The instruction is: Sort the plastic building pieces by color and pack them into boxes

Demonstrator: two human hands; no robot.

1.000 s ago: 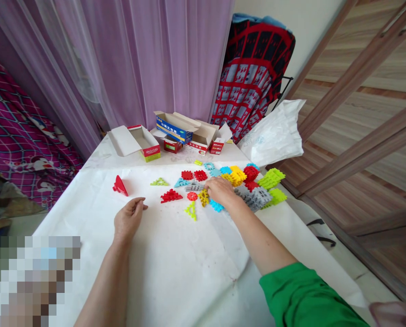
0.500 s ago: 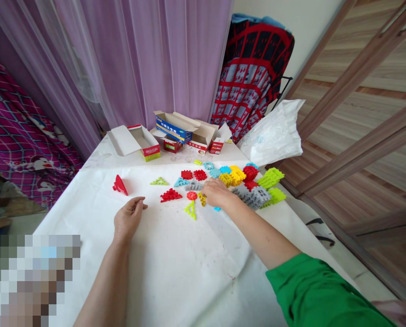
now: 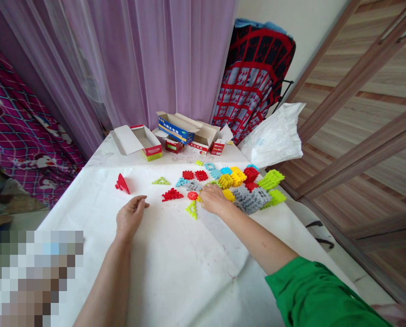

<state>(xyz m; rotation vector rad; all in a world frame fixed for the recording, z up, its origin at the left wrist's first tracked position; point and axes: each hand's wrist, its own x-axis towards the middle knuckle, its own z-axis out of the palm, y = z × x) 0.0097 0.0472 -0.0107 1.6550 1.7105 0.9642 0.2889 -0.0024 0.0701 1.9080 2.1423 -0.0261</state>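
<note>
To the right of the red triangle (image 3: 172,195) on the counter (image 3: 168,254), the right hand (image 3: 212,199) bends over a yellow piece (image 3: 199,198); I cannot tell whether its grip pinches it. Left of the triangle, the left hand (image 3: 131,214) curls loosely, its closure unclear. The piece looks light, stiff plastic, probably best held by its edges. Beyond the triangle, a blue box (image 3: 175,131) appears to read 小霸王电池.

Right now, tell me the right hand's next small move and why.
Perhaps the right hand should gently lift the yellow piece straight up, if gripped: its fingers are at that piece, their hold is hidden, and the round red piece sits close beside.
</note>
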